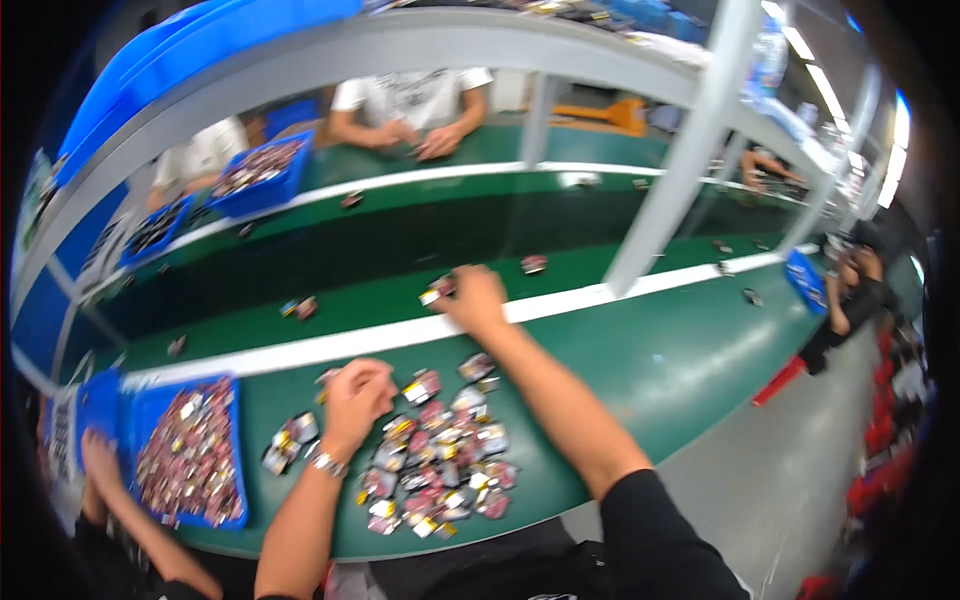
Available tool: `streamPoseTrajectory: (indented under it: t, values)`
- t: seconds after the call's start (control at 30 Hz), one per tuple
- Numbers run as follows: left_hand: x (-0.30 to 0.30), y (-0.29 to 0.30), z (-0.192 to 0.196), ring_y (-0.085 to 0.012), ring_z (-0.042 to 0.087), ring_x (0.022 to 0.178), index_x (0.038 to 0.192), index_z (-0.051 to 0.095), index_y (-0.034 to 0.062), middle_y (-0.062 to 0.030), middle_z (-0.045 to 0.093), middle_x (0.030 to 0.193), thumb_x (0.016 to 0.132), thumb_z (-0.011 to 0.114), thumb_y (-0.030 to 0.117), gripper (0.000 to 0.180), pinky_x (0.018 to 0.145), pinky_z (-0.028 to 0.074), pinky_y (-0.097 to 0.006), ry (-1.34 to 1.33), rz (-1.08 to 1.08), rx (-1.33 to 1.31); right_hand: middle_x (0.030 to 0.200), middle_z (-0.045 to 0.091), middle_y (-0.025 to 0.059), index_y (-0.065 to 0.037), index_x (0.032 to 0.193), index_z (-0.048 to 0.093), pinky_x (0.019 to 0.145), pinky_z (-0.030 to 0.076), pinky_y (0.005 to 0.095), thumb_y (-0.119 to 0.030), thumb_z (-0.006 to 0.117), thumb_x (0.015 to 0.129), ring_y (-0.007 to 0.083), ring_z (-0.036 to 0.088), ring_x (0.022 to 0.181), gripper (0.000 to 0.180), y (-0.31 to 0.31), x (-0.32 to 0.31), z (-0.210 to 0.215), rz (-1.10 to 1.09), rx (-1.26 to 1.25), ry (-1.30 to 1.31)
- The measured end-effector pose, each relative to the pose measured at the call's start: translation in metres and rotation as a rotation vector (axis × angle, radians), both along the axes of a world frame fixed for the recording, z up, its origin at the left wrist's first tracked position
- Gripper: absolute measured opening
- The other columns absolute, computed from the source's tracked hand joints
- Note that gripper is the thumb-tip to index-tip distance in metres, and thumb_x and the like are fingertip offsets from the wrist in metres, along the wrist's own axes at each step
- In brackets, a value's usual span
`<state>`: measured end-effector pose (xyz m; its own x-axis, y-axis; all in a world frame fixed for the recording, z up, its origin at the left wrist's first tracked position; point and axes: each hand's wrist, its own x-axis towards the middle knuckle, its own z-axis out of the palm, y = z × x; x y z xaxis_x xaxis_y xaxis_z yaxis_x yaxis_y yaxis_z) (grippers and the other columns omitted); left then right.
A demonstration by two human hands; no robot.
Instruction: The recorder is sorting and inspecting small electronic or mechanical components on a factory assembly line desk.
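Note:
My right hand (478, 302) reaches over the white rail onto the green belt, its fingers closed round a small part (432, 296) with black, pinkish and yellow-white patches. Blur hides the part's exact kind. Nearer me, my left hand (358, 398), with a band on its wrist, hovers over the green table, fingers curled inward; what they hold, if anything, is hidden. Just right of that wrist spreads a heap of similar small parts (440, 455), silver, pink, black and yellow. A smaller cluster (290, 442) lies left of the wrist.
A blue tray (240, 480) full of small reddish parts stands left, beside another person's hand (100, 462). Loose parts (534, 264) are spaced along the belt (390, 315). A grey post (680, 150) rises right of my reach. Across the belt, a person's hands (425, 140) work.

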<state>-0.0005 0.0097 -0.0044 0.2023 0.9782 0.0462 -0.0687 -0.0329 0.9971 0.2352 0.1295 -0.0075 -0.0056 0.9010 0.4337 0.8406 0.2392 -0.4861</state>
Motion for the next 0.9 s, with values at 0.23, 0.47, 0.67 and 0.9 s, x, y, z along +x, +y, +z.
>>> streamPoseTrajectory:
  t: [0.23, 0.47, 0.67, 0.9]
  values:
    - [-0.002, 0.003, -0.006, -0.0092, 0.053, 0.049, 0.097, 0.058, 0.0005, -0.0079, 0.063, 0.072, 0.091, 0.054, 0.008, 0.01, 0.041, 0.037, -0.019, -0.009, 0.051, 0.023, 0.092, 0.063, 0.0161, -0.002, 0.098, 0.065, 0.082, 0.051, 0.0422, -0.014, 0.08, 0.059, 0.0342, 0.062, 0.09, 0.044, 0.016, 0.0, -0.01, -0.055, -0.029, 0.181]
    - [-0.003, 0.007, -0.009, -0.0105, 0.052, 0.05, 0.099, 0.055, 0.001, -0.0087, 0.061, 0.077, 0.094, 0.053, 0.011, 0.011, 0.041, 0.036, -0.02, -0.145, 0.128, -0.018, 0.091, 0.072, 0.0116, 0.003, 0.101, 0.063, 0.079, 0.053, 0.032, -0.012, 0.08, 0.062, 0.0222, 0.069, 0.086, 0.045, -0.033, 0.013, 0.029, 0.362, -0.13, 0.589]
    - [-0.021, 0.001, 0.0, -0.0124, 0.057, 0.059, 0.105, 0.055, 0.0, -0.0094, 0.062, 0.084, 0.098, 0.049, 0.026, 0.028, 0.044, 0.041, -0.021, -0.242, -0.077, -0.088, 0.1, 0.067, 0.0073, -0.003, 0.117, 0.056, 0.093, 0.042, 0.0385, -0.012, 0.08, 0.059, 0.0283, 0.057, 0.1, 0.063, -0.102, -0.024, 0.052, 0.873, -0.112, 0.455]
    - [-0.012, 0.006, -0.005, -0.0128, 0.061, 0.08, 0.117, 0.056, -0.004, -0.0092, 0.063, 0.106, 0.1, 0.045, 0.028, 0.038, 0.052, 0.047, -0.024, -0.115, -0.263, 0.011, 0.108, 0.061, 0.0106, -0.004, 0.129, 0.052, 0.094, 0.044, 0.0371, 0.001, 0.07, 0.064, 0.0282, 0.052, 0.109, 0.068, -0.133, -0.03, 0.048, 0.847, -0.144, 0.327]
